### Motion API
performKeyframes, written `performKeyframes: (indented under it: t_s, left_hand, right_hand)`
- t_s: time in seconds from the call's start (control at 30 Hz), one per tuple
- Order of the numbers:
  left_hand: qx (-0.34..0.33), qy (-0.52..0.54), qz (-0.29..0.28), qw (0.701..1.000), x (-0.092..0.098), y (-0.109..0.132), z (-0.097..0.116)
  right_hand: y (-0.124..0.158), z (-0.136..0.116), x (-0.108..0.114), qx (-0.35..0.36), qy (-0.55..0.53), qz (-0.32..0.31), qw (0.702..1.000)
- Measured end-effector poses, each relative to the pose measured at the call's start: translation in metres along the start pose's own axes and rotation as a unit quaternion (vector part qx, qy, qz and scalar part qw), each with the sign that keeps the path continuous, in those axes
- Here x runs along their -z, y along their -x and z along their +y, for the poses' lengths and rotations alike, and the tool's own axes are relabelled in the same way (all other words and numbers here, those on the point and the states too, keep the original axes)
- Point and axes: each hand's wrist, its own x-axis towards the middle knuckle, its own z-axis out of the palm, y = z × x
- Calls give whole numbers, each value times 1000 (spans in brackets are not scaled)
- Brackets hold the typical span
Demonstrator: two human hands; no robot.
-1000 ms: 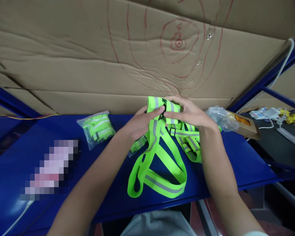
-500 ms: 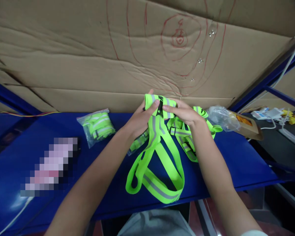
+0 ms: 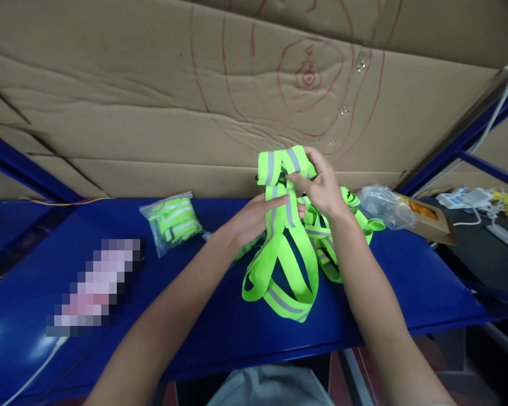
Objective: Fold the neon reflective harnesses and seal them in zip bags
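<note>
The strap [image 3: 290, 217] is held above the tabletop [image 3: 215, 316], near its middle and close to the cardboard [image 3: 131, 113] at the back. Its long axis runs away from the person, nearly straight up the view: the folded end lies at the far side, and the loops hang from it toward the near edge. The folded end itself lies crosswise, left to right, with its right part a little higher, and a dark piece shows at its middle. Below it two bands run side by side, then spread into open loops whose lowest point aims at the person. Whether those loops touch the tabletop cannot be told.

The right hand [image 3: 324, 183] is closed on the right part of the folded end, thumb in front by the dark piece and fingers behind. The left hand [image 3: 254, 220] pinches the two bands just below, its thumb lying across the front and its fingertips showing past their right side.

Behind the right wrist lies a heap [image 3: 322, 231] of similar straps. A packet [image 3: 178, 220] of green bands sits to the left, its long side tilted slightly. A second packet [image 3: 245, 248] is partly hidden under the left hand. To the right, a clear bag [image 3: 383, 206] rests against a small box [image 3: 432, 223].
</note>
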Motion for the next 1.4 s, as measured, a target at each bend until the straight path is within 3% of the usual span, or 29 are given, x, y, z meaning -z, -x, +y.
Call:
performKeyframes:
  t_s: [0.13, 0.3, 0.5, 0.63, 0.7, 0.97, 1.1, 1.27, 1.4]
  left_hand:
    - [-8, -19, -24, 999, -9, 12, 16]
    - [-60, 7, -52, 997, -34, 26, 34]
    - [-27, 33, 54, 998, -43, 30, 38]
    - [-48, -2, 40, 998, -33, 28, 37]
    - [-67, -26, 36, 997, -28, 27, 35]
    - [-69, -66, 6, 995, -13, 24, 27]
    - [-44, -2, 37, 998, -11, 18, 22]
    - [20, 97, 5, 995, -13, 11, 15]
    - [14, 91, -2, 996, -15, 15, 13]
  right_hand:
    - [7, -21, 10, 80, 30, 38, 996]
    - [18, -42, 1, 140, 76, 26, 987]
    - [9, -33, 13, 135, 79, -66, 985]
    - [9, -28, 35, 94, 3, -194, 977]
    - [11, -28, 40, 58, -40, -210, 975]
    - [12, -28, 28, -17, 7, -172, 985]
    - [12, -33, 17, 19, 35, -115, 993]
    - [12, -39, 14, 79, 73, -68, 992]
    - [18, -46, 18, 43, 44, -45, 997]
